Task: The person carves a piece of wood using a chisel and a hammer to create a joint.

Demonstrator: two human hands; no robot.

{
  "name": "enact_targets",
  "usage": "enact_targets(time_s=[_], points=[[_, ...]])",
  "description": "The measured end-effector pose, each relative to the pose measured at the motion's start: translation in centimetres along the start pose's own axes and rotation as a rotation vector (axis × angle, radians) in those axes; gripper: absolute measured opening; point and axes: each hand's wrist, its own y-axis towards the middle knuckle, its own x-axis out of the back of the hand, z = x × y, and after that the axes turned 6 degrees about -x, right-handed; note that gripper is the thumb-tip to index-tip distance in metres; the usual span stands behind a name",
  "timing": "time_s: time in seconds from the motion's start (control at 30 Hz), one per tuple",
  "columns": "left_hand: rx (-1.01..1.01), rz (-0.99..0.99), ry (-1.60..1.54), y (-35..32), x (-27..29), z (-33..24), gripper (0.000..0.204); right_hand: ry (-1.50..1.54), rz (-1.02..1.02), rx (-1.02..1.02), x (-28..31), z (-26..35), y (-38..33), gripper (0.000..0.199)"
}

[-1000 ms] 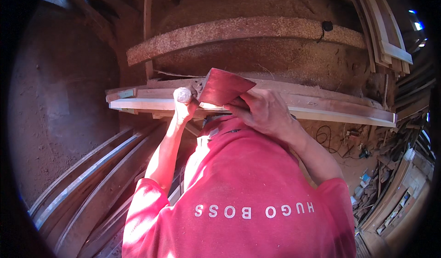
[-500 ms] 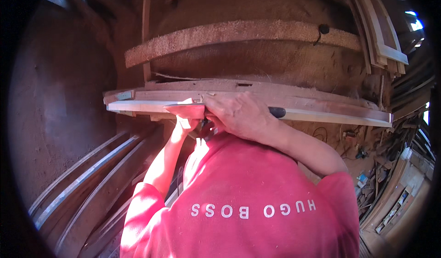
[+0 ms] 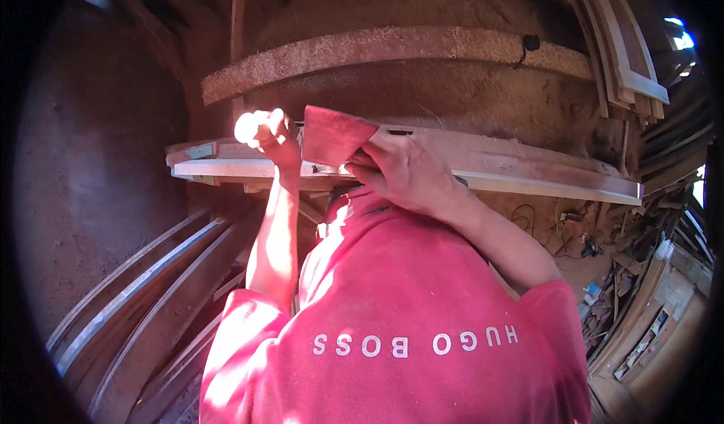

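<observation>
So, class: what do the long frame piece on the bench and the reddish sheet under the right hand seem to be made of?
Long frame piece: apparently bare, unpainted wood, pale with visible grain. Reddish sheet: thin, bent and matte, possibly sandpaper or cloth; unclear. The right hand presses it down.

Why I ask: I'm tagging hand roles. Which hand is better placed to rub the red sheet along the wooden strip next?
Probably right: the right hand grips the red sheet on the wooden strip; the left hand is fisted beside it.

I am drawing the reddish block [image 3: 332, 135] back toward my left along the long wooden frame [image 3: 528, 169]. My left hand [image 3: 273, 136] is rising beside it again, my right hand [image 3: 403, 169] trailing behind.
</observation>
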Motion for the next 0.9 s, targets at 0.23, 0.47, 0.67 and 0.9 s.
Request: enact_targets(time_s=[0.23, 0.47, 0.67, 0.9], points=[[-0.149, 0.571, 0.303, -1.4, 0.8, -2.9, 0.007, 0.083, -0.027, -0.094, 1.7, 0.2, -0.1, 0.028], [-0.216, 0.722, 0.279, -2.3, -0.5, -6.0, 0.021, 0.098, -0.009, -0.074, 1.7, -0.2, -0.3, 0.028], [-0.273, 0.780, 0.320, -4.3, 1.0, -4.8, 0.016, 0.064, -0.082, 0.175, -0.2, 0.3, -0.8, 0.025], [-0.284, 0.735, 0.431, -5.9, 1.0, -5.4, 0.010, -0.229, 0.020, 0.212, -1.3, 1.0, -1.4, 0.024]])
